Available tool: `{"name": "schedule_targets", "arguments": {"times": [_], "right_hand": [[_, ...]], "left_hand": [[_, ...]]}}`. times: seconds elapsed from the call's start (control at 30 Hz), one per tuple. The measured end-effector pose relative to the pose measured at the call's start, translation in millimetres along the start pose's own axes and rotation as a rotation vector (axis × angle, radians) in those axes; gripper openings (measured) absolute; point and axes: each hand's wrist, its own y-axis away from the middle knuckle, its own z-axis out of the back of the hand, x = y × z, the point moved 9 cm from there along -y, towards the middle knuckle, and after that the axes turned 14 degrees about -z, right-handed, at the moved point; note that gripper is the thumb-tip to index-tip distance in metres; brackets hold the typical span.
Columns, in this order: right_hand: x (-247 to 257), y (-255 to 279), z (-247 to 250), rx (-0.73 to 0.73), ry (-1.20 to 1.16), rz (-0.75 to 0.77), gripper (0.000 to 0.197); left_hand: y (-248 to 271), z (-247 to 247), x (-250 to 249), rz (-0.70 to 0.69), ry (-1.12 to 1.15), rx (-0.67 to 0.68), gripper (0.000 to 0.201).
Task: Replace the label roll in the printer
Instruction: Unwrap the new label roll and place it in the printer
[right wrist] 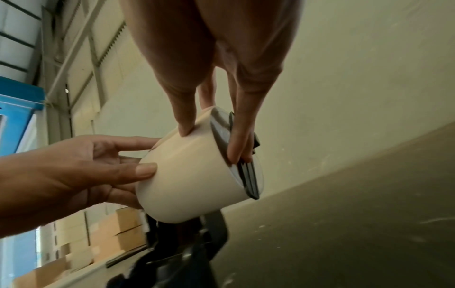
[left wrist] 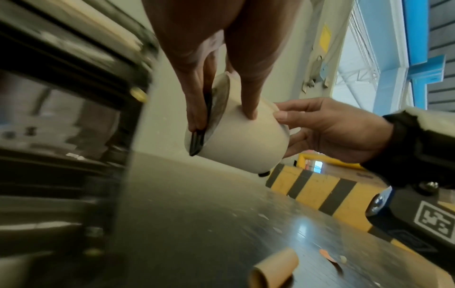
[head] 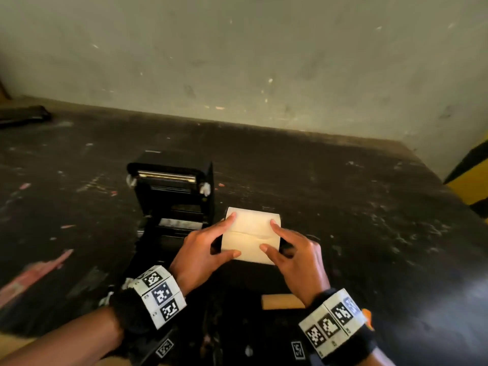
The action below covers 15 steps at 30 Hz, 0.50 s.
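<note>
A cream label roll [head: 250, 233] is held above the dark floor between both hands, just right of the open black printer [head: 169, 196]. My left hand [head: 200, 249] grips its left end, index finger on top and thumb at the front. My right hand [head: 295, 254] grips the right end the same way. The left wrist view shows the label roll [left wrist: 246, 140] with a black spindle piece [left wrist: 198, 140] across its end under my fingers. In the right wrist view a black spindle piece [right wrist: 248, 179] crosses the other end of the label roll [right wrist: 192, 181].
An empty brown cardboard core [head: 282, 301] lies on the floor under my right wrist. A pale wall [head: 264, 62] stands behind the printer. A yellow and black striped barrier [head: 470, 180] is at the right. Cardboard boxes [right wrist: 110, 233] are stacked in the background.
</note>
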Motion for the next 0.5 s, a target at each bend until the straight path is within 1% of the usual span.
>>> {"name": "schedule_targets", "arguments": {"times": [0.07, 0.23, 0.33, 0.4, 0.5], "right_hand": [[28, 3, -32, 0.029, -0.052, 0.008, 0.057], [73, 5, -109, 0.105, -0.157, -0.013, 0.058], [77, 6, -145, 0.129, -0.187, -0.064, 0.058], [77, 8, -160, 0.112, -0.193, -0.095, 0.057], [72, 10, -169, 0.089, -0.16, -0.154, 0.057]], "left_hand": [[15, 42, 10, -0.003, -0.012, -0.023, 0.079], [43, 120, 40, -0.022, -0.092, -0.034, 0.078], [53, 142, 56, -0.054, -0.215, 0.035, 0.078], [56, 147, 66, -0.05, -0.281, 0.108, 0.079], [58, 142, 77, -0.048, -0.397, 0.211, 0.077]]}}
